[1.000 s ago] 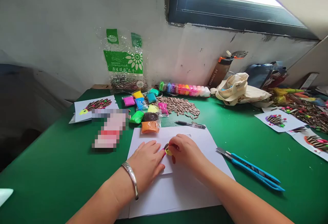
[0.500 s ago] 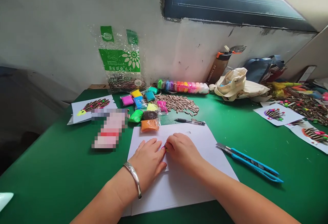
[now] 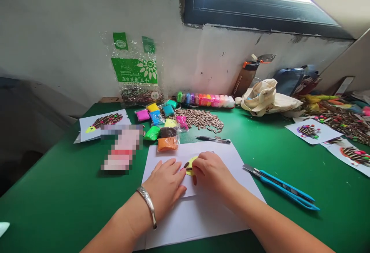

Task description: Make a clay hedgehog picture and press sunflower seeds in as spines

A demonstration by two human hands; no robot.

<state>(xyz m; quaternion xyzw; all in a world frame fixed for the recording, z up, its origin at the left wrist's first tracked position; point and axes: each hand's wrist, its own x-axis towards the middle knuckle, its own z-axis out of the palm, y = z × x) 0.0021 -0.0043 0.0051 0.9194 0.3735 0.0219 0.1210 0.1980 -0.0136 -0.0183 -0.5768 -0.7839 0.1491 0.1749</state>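
Observation:
My left hand (image 3: 167, 179) lies flat on a small white paper (image 3: 189, 191), its fingers stretched out and the tips beside a patch of yellow clay (image 3: 190, 171). A few dark sunflower seeds (image 3: 187, 166) sit on the clay, and a bit of pink shows at my left fingertips. My right hand (image 3: 209, 170) is closed in a pinch over the right side of the clay and hides part of it. What its fingers hold, if anything, is hidden. Larger white sheets (image 3: 219, 222) lie beneath the small paper.
Bagged clay packs (image 3: 167, 144) and a pile of sunflower seeds (image 3: 202, 118) lie behind the sheets. A black pen (image 3: 213, 139) rests at their top edge. A blue utility knife (image 3: 285, 187) lies right, blade out. Seed-and-clay pictures (image 3: 104, 123) stand left, others right.
My right hand has shifted slightly right and away from my left fingertips, uncovering the yellow clay and seeds. My left hand stays flat on the paper.

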